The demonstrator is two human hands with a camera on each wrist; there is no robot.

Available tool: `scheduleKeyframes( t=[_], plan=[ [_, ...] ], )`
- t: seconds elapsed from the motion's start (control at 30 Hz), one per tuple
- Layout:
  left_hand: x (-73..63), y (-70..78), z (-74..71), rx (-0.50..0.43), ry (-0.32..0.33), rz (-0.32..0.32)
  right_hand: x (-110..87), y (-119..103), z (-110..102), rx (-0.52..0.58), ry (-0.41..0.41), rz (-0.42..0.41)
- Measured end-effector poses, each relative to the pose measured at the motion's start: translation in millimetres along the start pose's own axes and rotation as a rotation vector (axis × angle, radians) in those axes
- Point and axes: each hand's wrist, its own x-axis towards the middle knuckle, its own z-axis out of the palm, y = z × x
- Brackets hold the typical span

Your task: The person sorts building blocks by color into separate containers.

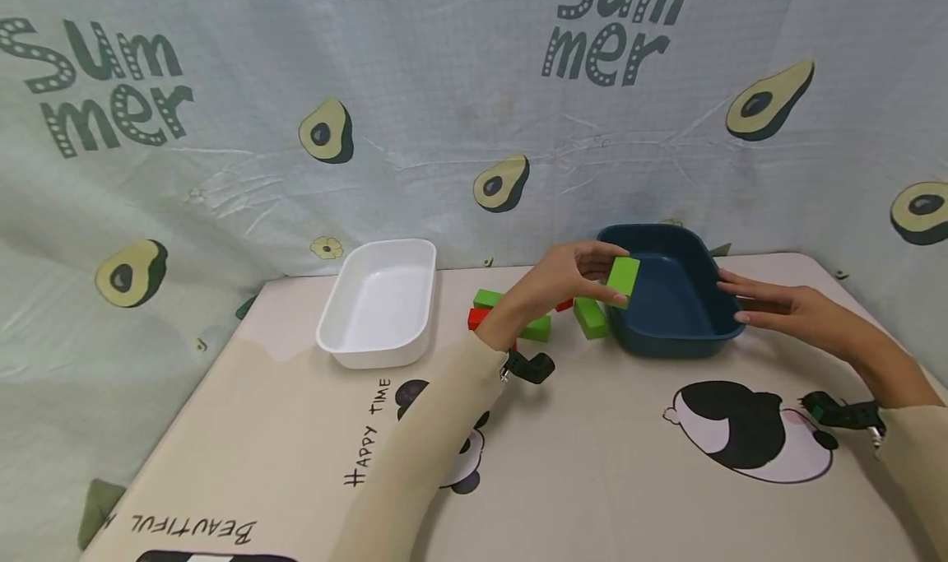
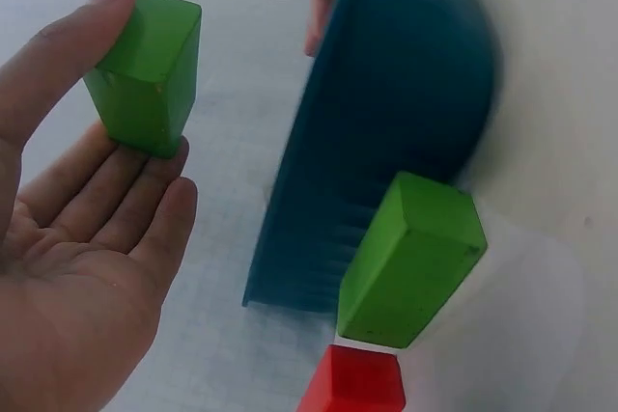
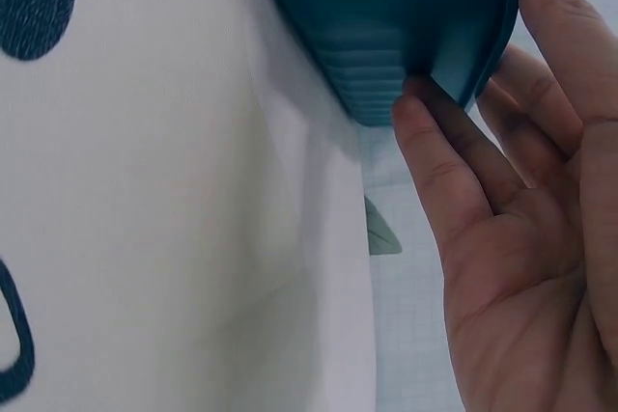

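Observation:
My left hand (image 1: 566, 282) pinches a green block (image 1: 623, 276) between thumb and fingers, in the air over the left rim of a dark blue basin (image 1: 670, 348). In the left wrist view the held green block (image 2: 150, 74) stands between the thumb and fingertips. My right hand (image 1: 796, 311) touches the basin's right side with fairly straight fingers. Its fingertips (image 3: 410, 108) lie against the outer wall in the right wrist view. Another green block (image 1: 590, 318) lies on the table by the basin's left side. A red block (image 2: 359, 380) sits beside it.
A white basin (image 1: 378, 356) stands on the left part of the table (image 1: 592, 463). Between the basins are more green blocks (image 1: 487, 299) and red blocks (image 1: 476, 318), partly hidden behind my left wrist. A printed cloth (image 1: 415, 134) hangs along the back.

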Motion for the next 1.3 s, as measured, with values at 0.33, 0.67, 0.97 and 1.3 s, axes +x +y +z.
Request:
scheduleKeyframes(
  t=[0.33, 0.67, 0.97, 1.3],
  plan=[
    [34.3, -0.6, 0.2, 0.237, -0.123, -0.002, 0.2, -1, 0, -0.003, 0.001, -0.008],
    [69.7, 27.0, 3.8, 0.289, -0.16, -0.076, -1.3, -3, -1, 0.002, -0.012, -0.007],
    [97.4, 30.8, 2.8, 0.366, -0.113, -0.082, -0.1, -2, -3, -0.028, -0.02, 0.009],
    [114.9, 16.7, 9.5, 0.407, -0.102, -0.138, 0.8, -5, -3, -0.043, -0.02, 0.005]
  ],
)
